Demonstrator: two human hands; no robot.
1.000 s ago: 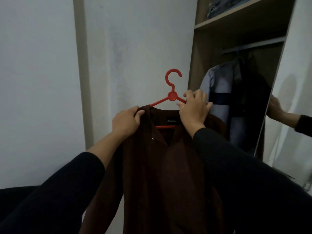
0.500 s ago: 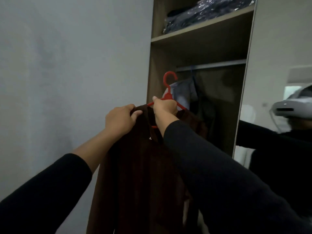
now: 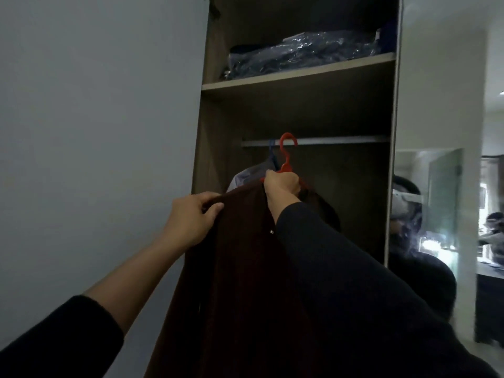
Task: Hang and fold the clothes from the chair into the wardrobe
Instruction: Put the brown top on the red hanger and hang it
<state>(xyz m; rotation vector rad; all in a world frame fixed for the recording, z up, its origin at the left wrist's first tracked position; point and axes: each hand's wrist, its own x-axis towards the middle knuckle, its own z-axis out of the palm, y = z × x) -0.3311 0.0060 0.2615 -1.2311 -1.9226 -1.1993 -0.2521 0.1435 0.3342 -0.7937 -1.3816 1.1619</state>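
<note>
A dark brown shirt [image 3: 240, 274] hangs on a red hanger [image 3: 286, 156]. My right hand [image 3: 282, 186] is shut on the hanger's neck just below the hook. The hook sits level with the metal rail [image 3: 341, 140] inside the open wardrobe [image 3: 201, 148]; whether it rests on the rail I cannot tell. My left hand [image 3: 193, 216] grips the shirt's left shoulder. A pale blue shirt [image 3: 248, 174] on a blue hanger hangs on the rail just behind and left of the red hook.
A shelf [image 3: 300, 73] above the rail holds plastic-wrapped dark clothes [image 3: 302, 51]. A grey wall [image 3: 95, 132] stands on the left. To the right, a mirrored door [image 3: 428, 214] reflects the person and a bright room.
Both hands have raised the shirt and carried it rightward into the wardrobe. The red hook has risen from below the rail to rail height.
</note>
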